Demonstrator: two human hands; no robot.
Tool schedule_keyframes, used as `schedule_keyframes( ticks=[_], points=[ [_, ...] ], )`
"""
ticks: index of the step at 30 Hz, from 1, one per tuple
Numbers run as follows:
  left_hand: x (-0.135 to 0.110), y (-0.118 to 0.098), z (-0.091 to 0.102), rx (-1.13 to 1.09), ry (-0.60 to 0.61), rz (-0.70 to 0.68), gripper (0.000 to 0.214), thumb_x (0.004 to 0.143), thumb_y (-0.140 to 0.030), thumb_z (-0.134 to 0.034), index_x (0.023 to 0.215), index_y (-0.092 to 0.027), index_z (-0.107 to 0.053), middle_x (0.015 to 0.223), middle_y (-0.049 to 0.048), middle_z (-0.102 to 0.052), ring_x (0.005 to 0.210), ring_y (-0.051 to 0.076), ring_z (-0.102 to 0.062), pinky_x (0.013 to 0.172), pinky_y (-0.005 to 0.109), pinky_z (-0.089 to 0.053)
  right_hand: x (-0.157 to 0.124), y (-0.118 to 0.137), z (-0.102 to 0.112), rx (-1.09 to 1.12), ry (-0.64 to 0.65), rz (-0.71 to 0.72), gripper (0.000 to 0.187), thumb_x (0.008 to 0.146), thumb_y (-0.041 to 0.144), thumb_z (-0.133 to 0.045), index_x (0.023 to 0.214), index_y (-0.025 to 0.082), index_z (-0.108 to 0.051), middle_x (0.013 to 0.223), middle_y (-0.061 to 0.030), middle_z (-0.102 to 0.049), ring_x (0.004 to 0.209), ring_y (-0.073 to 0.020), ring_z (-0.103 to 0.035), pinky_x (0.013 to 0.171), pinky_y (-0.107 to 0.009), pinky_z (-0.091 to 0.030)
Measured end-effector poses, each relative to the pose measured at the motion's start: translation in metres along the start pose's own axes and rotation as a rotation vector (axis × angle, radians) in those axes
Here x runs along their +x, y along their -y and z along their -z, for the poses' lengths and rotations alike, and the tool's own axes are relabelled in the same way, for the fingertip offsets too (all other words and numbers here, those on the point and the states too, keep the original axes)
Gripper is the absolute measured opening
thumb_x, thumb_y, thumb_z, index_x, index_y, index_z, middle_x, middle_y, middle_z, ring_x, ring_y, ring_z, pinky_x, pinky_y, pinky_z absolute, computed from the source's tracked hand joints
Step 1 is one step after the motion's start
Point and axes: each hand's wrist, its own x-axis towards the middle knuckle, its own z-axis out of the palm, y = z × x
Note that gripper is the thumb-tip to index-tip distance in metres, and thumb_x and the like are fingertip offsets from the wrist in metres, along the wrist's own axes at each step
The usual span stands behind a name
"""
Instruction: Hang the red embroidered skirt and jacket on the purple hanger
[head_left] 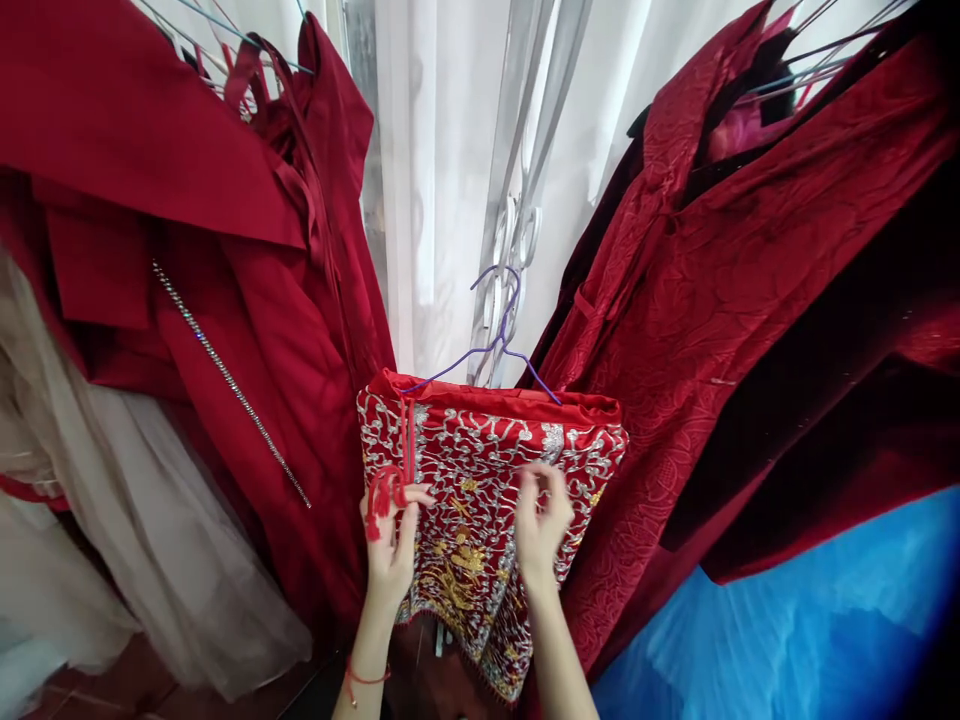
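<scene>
A red skirt [472,500] with silver and gold embroidery hangs in front of me, its red waistband at the top. The arms of a purple wire hanger [501,345] reach into the waistband. My left hand [390,545] is closed on a red drawstring [386,495], looped over its fingers at the skirt's left side. Two strands of it run up to the waistband. My right hand [544,520] is in front of the skirt's right half, thumb and fingers bent toward each other. Whether anything is pinched in them is hidden by blur.
Dark red dresses [247,290] hang close on the left, above a pale tulle skirt [202,540]. Patterned red garments [675,330] hang on the right, with a bright blue one [810,620] below. White curtains [450,180] and several white hangers [510,230] are behind.
</scene>
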Motion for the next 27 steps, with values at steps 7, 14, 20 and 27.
schedule_keyframes(
  ticks=[7, 14, 20, 27],
  points=[
    [-0.015, 0.025, 0.012, -0.049, 0.113, 0.267, 0.021, 0.094, -0.038, -0.055, 0.105, -0.020, -0.057, 0.106, 0.0089, -0.069, 0.111, 0.021, -0.063, 0.103, 0.037, -0.042, 0.003, 0.040, -0.097, 0.558, 0.687, -0.370, 0.026, 0.086, 0.045, -0.060, 0.096, 0.021, -0.061, 0.092, -0.0047, -0.069, 0.085, -0.0183, -0.064, 0.084, -0.032, -0.049],
    [-0.036, 0.029, 0.044, 0.010, 0.262, 0.317, 0.030, 0.088, -0.037, -0.062, 0.113, -0.020, -0.063, 0.126, 0.0112, -0.063, 0.123, 0.025, -0.056, 0.110, 0.040, -0.038, 0.007, 0.069, -0.123, 0.731, 0.685, -0.492, 0.035, 0.083, 0.057, -0.058, 0.080, 0.022, -0.051, 0.055, 0.0073, -0.045, 0.048, -0.0098, -0.041, 0.050, -0.024, -0.036],
    [-0.006, 0.010, 0.083, 0.097, 0.116, 0.262, 0.031, 0.094, -0.040, -0.051, 0.114, -0.022, -0.064, 0.136, 0.0105, -0.059, 0.133, 0.026, -0.049, 0.113, 0.042, -0.037, 0.002, 0.077, -0.109, 0.606, 0.649, -0.450, 0.039, 0.084, 0.059, -0.056, 0.075, 0.022, -0.049, 0.057, 0.0080, -0.034, 0.048, -0.0080, -0.028, 0.046, -0.023, -0.022],
    [0.050, -0.033, 0.093, 0.596, 0.058, 0.164, 0.032, 0.094, -0.041, -0.050, 0.117, -0.026, -0.066, 0.108, 0.0062, -0.074, 0.103, 0.023, -0.069, 0.091, 0.037, -0.052, -0.014, 0.107, -0.085, 0.337, 0.512, -0.209, 0.035, 0.093, 0.048, -0.050, 0.072, 0.021, -0.049, 0.061, 0.0052, -0.040, 0.056, -0.0098, -0.036, 0.053, -0.024, -0.029]
  ],
)
